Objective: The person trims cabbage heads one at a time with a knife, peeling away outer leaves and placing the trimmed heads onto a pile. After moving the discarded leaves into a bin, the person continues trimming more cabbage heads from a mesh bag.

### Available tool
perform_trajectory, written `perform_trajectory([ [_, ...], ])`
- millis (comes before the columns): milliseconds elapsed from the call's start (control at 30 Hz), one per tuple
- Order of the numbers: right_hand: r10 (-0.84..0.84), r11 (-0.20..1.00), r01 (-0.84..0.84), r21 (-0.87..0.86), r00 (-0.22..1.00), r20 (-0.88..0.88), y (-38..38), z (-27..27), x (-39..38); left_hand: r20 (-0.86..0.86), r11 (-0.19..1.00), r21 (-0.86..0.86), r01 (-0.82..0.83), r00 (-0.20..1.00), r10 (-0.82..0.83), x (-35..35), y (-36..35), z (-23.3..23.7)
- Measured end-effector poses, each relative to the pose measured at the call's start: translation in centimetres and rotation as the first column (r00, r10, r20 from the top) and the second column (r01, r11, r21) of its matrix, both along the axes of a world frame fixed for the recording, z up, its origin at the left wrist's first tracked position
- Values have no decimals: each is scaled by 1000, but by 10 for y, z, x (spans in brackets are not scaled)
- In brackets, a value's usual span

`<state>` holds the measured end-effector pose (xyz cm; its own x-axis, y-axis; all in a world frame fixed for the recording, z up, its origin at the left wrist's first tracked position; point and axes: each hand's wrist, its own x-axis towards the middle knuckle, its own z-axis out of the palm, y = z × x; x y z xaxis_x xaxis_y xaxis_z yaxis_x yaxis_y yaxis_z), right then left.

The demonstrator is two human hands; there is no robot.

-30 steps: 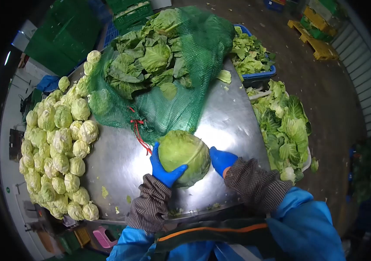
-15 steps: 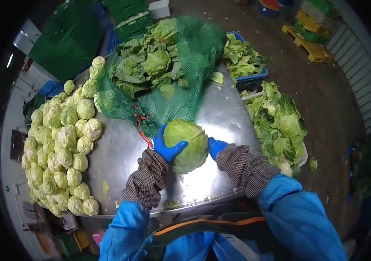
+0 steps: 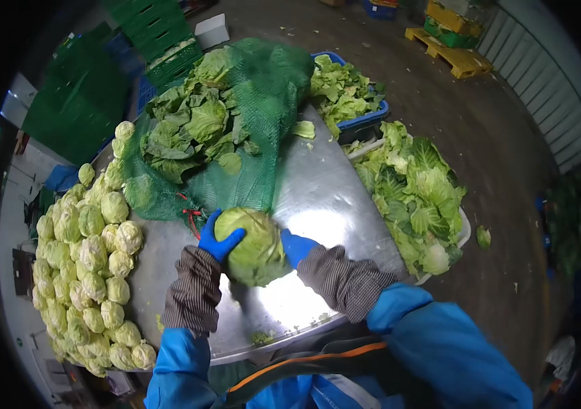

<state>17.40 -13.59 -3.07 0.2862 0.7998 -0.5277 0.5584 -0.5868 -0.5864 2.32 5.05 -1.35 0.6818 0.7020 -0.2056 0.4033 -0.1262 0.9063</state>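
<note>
A round green cabbage (image 3: 255, 247) sits between both my blue-gloved hands, just above the steel table (image 3: 324, 204). My left hand (image 3: 216, 236) grips its left side, thumb over the top. On the cabbage's right side my right hand (image 3: 296, 247) presses against it, mostly hidden behind the head. Checked sleeves cover both forearms.
A green net sack (image 3: 249, 136) of leafy cabbages lies across the table's far side, red tie (image 3: 190, 213) near my left hand. Several trimmed cabbages (image 3: 89, 273) are heaped at the left. Loose leaves fill a blue crate (image 3: 352, 102) and a white tub (image 3: 413, 198) at the right.
The cabbage and both hands shifted left in view and lifted slightly from the table; my head moved, so the sack and piles slid left too.
</note>
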Motion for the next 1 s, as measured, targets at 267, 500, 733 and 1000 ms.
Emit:
perform_trajectory([
  [267,29,999,-29,-12,1000,-10,2,2,-2,-82,948,297,113,992,-93,-18,3,-17],
  [500,73,997,-73,35,997,-5,4,-13,5,270,993,102,55,959,-81,-64,-12,-28],
  [733,6,996,-3,85,999,-33,-23,6,-26,102,999,-43,-22,994,26,-97,-65,33],
  [1000,-403,822,441,360,897,-180,-64,-48,37,449,912,-409,-5,870,206,-93,-80,-26],
])
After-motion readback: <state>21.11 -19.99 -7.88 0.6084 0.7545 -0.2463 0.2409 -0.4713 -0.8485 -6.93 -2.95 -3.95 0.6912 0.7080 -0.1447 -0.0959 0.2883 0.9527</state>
